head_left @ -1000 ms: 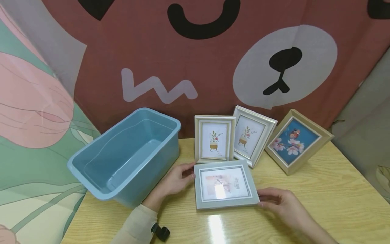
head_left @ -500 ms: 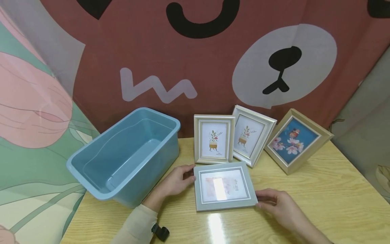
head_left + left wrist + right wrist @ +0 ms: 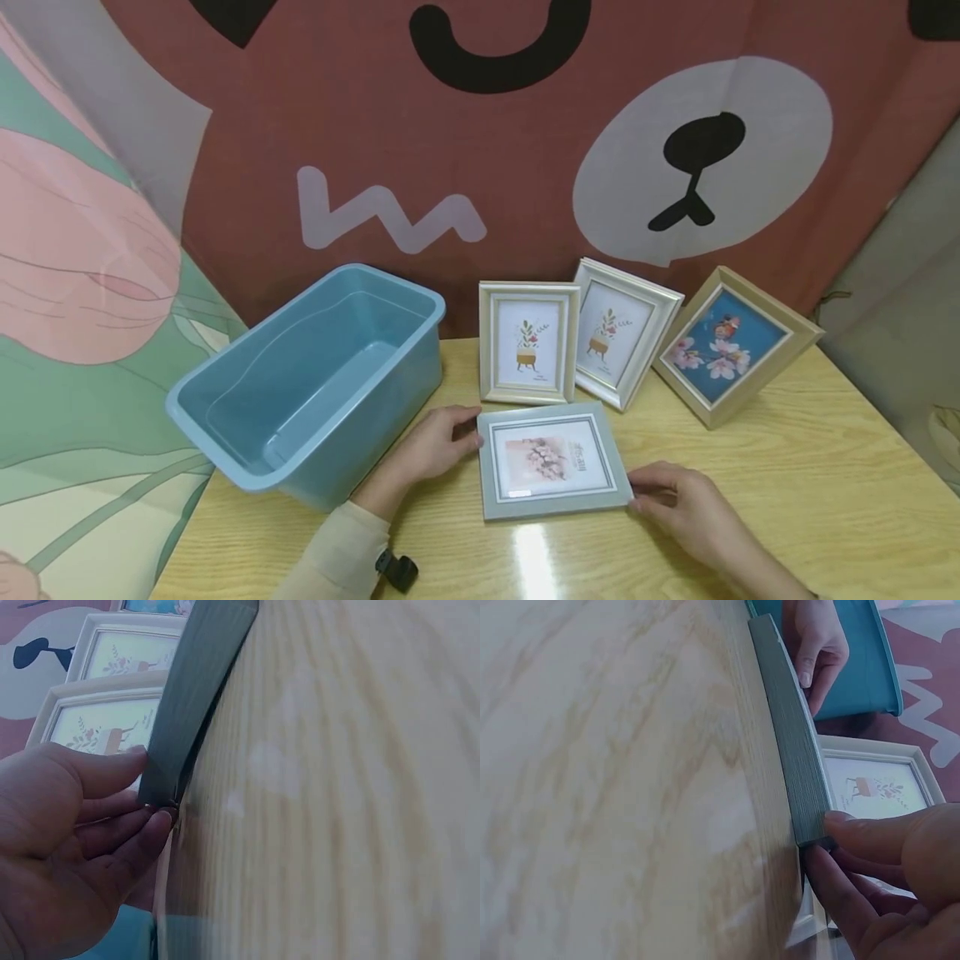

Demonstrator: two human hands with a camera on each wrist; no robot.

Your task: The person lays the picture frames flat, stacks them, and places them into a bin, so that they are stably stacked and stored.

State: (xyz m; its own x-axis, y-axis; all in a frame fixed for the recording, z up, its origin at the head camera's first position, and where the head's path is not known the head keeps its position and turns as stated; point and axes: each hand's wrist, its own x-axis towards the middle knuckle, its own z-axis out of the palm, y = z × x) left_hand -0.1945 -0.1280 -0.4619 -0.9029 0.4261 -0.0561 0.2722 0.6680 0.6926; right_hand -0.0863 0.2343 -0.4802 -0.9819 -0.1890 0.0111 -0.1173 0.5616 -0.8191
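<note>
Held at both short ends, low over the counter point(image 3: 780, 467): grey frame point(image 3: 555, 462), lying about flat with picture upward, just in front of the cream frame point(image 3: 491, 346). Pinched at one end by the left grip point(image 3: 437, 442), thumb on the side and fingers tucked under the corner; pinched likewise at the other by the right grip point(image 3: 686, 504). Clamped, thus, from both sides on a single frame. Standing behind and to the right: white frame point(image 3: 622, 329), partly overlapped by the cream one, and brown frame point(image 3: 772, 354). Set to the left, alongside the left forearm: tub point(image 3: 367, 433).

In hand, by judgement: steadying or adjusting the grey frame with a two-handed hold. Called for next, probably: even pressure at both ends and a level motion, without knocking the cream frame close behind.

Hidden from every view: underside of the grey frame. Foreshortened to a bare side in both wrist views, with picture out of sight. Too small to read: printed lettering. Masked by the near wall: part of the tub's floor. Not possible to tell: full contact with the counter, or any touch against the cream frame.
</note>
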